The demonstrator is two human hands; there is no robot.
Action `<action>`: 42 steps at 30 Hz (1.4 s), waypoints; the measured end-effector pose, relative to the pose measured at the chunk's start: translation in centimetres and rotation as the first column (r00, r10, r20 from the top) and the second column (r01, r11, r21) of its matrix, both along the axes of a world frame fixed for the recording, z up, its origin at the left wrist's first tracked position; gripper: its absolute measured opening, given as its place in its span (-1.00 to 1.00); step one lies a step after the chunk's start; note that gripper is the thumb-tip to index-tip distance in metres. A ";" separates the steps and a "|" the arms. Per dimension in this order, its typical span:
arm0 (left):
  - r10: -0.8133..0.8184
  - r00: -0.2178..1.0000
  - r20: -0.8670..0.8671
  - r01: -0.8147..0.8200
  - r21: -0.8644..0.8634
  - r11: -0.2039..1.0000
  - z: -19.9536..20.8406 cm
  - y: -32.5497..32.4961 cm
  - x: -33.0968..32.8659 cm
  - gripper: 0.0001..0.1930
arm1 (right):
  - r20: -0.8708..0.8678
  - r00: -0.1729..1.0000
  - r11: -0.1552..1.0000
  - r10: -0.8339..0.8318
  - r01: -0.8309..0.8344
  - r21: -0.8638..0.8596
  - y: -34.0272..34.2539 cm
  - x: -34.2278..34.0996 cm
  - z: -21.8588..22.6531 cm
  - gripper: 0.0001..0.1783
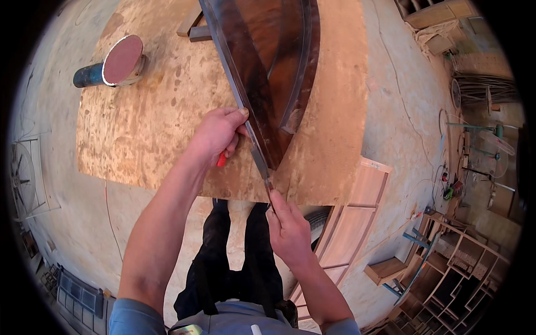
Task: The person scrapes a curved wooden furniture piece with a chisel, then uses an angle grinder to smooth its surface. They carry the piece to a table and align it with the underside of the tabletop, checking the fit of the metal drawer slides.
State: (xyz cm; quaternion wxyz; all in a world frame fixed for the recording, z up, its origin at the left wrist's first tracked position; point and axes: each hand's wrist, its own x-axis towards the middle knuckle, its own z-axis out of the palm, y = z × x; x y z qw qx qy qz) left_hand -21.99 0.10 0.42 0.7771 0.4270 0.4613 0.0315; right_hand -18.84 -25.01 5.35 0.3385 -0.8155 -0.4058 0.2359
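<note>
A glossy dark brown wooden piece (268, 72) with raised edging lies on the plywood-topped table (151, 120), its pointed end toward me. My left hand (222, 133) is closed at its left edge, thumb pressed on the rim. A small red thing (221, 159) sticks out below those fingers; its kind is hidden. My right hand (290, 226) grips a slim hand tool with a flat dark blade (259, 162). That blade lies along the left edge of the wooden piece, close to the tip and just below my left hand.
A sander (92, 75) with a round reddish disc rests at the table's left. Short dark wood pieces (200, 33) lie behind. Right of my legs, a pale wooden panel frame (357, 215) leans near the table edge. Wooden lattice frames (463, 262) and a cable (399, 84) occupy the right floor.
</note>
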 end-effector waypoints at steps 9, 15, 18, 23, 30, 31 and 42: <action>-0.030 1.000 -0.005 0.030 0.003 1.000 0.0 0.0 0.0 -0.73 | 0.052 0.999 0.999 -0.008 0.006 0.038 -0.1 0.4 -0.6 -0.49; -0.008 1.000 0.006 0.008 0.022 1.000 0.4 -0.1 0.0 -0.75 | -0.041 0.999 1.000 -0.009 0.008 -0.014 0.2 0.3 0.4 -0.48; 0.007 1.000 0.000 -0.007 0.019 1.000 0.2 -0.1 0.1 -0.73 | -0.047 0.999 0.998 -0.001 -0.001 -0.056 -1.2 0.1 0.5 -0.48; 0.011 1.000 0.018 -0.012 0.023 1.000 0.4 -0.2 0.1 -0.72 | 0.037 0.999 1.000 -0.013 0.012 0.021 -0.2 0.1 -0.2 -0.47; 0.007 1.000 0.016 -0.007 0.039 0.999 0.6 -0.3 0.4 -0.75 | -0.018 1.000 1.000 0.002 -0.002 -0.021 -1.0 0.5 0.3 -0.48; 0.006 1.000 0.022 -0.006 0.034 0.999 0.3 -0.1 0.1 -0.75 | -0.007 1.000 1.000 -0.003 0.003 -0.019 -0.5 0.4 0.4 -0.48; -0.003 1.000 -0.012 0.003 0.017 1.000 0.9 -0.2 0.3 -0.73 | -0.092 0.996 1.000 -0.005 0.005 0.001 -1.6 -0.4 0.8 -0.53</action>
